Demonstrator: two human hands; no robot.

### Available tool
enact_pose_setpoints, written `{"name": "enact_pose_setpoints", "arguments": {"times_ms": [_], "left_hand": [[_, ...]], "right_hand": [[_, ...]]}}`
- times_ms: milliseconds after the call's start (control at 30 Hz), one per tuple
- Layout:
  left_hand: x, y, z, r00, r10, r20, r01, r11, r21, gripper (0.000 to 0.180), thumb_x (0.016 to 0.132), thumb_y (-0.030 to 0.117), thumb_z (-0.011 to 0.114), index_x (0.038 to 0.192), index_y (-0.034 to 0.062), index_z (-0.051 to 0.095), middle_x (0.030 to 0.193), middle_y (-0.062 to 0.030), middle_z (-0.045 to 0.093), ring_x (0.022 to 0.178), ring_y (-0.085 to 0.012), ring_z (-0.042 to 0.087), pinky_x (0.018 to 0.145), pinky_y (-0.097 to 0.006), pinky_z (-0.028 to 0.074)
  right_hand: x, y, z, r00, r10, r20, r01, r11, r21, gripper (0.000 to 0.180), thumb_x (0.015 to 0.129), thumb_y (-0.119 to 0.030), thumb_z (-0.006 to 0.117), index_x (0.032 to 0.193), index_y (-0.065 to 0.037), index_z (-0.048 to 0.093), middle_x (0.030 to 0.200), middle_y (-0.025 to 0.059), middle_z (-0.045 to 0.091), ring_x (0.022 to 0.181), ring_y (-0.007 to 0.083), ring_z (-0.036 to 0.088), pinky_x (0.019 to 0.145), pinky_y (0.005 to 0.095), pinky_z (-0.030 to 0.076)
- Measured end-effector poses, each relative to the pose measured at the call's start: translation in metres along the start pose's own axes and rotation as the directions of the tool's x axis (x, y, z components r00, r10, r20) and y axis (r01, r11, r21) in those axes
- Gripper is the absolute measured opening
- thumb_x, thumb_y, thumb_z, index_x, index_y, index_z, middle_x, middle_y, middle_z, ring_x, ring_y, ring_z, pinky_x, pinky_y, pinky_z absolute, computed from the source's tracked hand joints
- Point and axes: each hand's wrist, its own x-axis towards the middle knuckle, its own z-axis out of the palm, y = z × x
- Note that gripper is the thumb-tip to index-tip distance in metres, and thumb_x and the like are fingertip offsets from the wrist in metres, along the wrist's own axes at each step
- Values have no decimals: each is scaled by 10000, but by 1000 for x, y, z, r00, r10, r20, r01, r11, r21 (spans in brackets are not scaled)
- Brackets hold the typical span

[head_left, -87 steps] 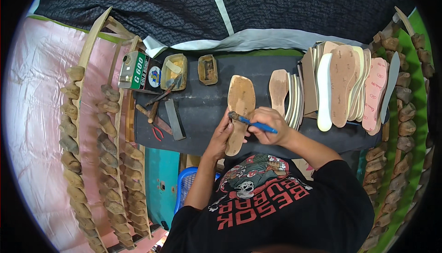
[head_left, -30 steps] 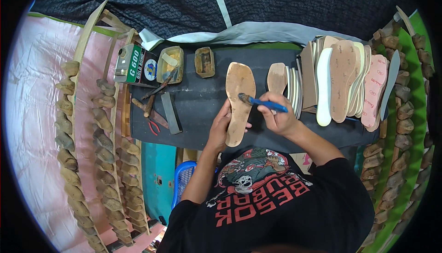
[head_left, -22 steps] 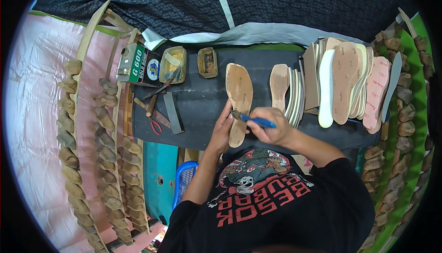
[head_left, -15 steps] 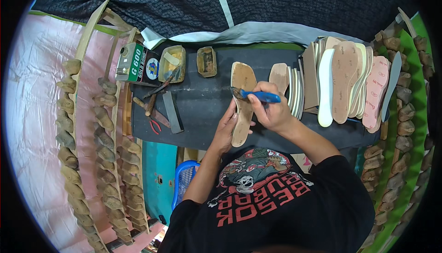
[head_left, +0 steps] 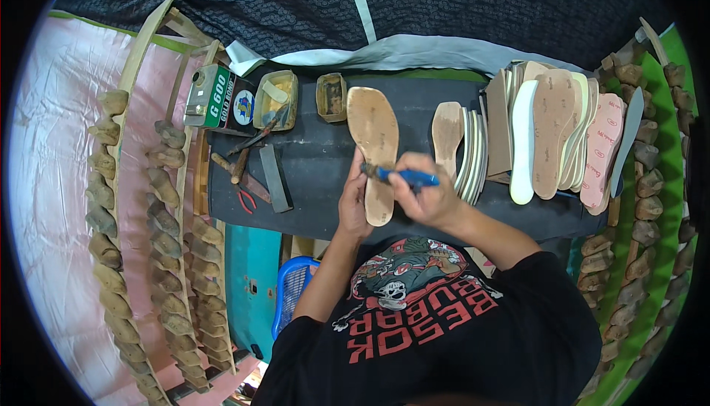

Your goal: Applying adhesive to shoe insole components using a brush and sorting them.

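Observation:
A tan insole (head_left: 376, 126) is held above the dark table, its broad end pointing away from me. My left hand (head_left: 355, 203) grips its narrow lower part from the left edge, with some fingers hidden beneath. In my right hand (head_left: 429, 195) is a blue-handled brush (head_left: 414, 177), the fingers wrapped round the handle. The brush's bristles lie across the insole's narrow middle, close to my left fingers. To the right, another tan insole (head_left: 447, 136) lies against a curved row of pale insoles (head_left: 473, 156).
Stacked insoles (head_left: 553, 136) fill the table's right side. At left stand a green-and-black can (head_left: 220, 99), a tub (head_left: 287, 116) and a small box (head_left: 332, 99). A hammer (head_left: 239, 167), red-handled pliers (head_left: 246, 200) and a grey block (head_left: 276, 178) lie nearer. Racks of shoe lasts (head_left: 111, 251) flank the table.
The insole has turned and shifted away from me and to the left. The brush has come down from its broad part toward its narrow middle, with my right hand moving nearer me.

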Motion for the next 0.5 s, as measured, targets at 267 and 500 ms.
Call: {"name": "enact_pose_setpoints", "arguments": {"times_ms": [267,500], "left_hand": [[-5,17,3,998,-47,46,49,998,-32,735,950,215,377,1617,97,92,1614,-117,302,1415,-255,414,1129,-394,404],[3,6,0,995,76,-57,-83,987,-139,723,987,332,338,1616,100,70,1584,-116,357,1102,-253,648,1032,-409,496]], "right_hand": [[-6,16,6,990,83,-113,-79,996,44,236,926,-37,666,1081,31,502,737,83,622,511,198,603,486,320,481],[-16,1,13,999,-26,40,25,999,27,241,899,-46,684,1055,20,511,736,125,652,586,242,689,507,343,509]]}}
